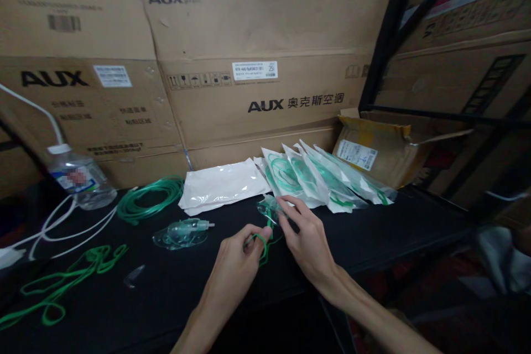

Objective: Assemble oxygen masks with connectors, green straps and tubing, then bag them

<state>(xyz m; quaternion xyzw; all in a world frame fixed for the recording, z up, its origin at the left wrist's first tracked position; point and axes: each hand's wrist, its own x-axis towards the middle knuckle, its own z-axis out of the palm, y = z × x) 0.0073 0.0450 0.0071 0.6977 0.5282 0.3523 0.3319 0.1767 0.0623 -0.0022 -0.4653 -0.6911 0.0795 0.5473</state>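
Note:
Between my hands is a clear, green-tinted oxygen mask (267, 209), partly covered by fingers. My right hand (305, 229) has its fingers closed on the mask's right side. My left hand (238, 257) pinches a green elastic strap (264, 251), which loops below the mask. A second clear mask (182, 233) with a pale connector lies on the black cloth left of my hands. Behind it rests a coil of green tubing (147, 200). More green elastic straps (78, 274) lie loose at the far left, near a small clear plastic piece (134, 276).
White packets (224, 185) lie behind my hands. Several clear-fronted pouches (315, 177) holding green tubing lean to their right. An open carton (373, 149) stands at the back right. A plastic bottle (83, 180) and white cables (53, 227) are at left. Large cardboard sheets (265, 27) wall the back.

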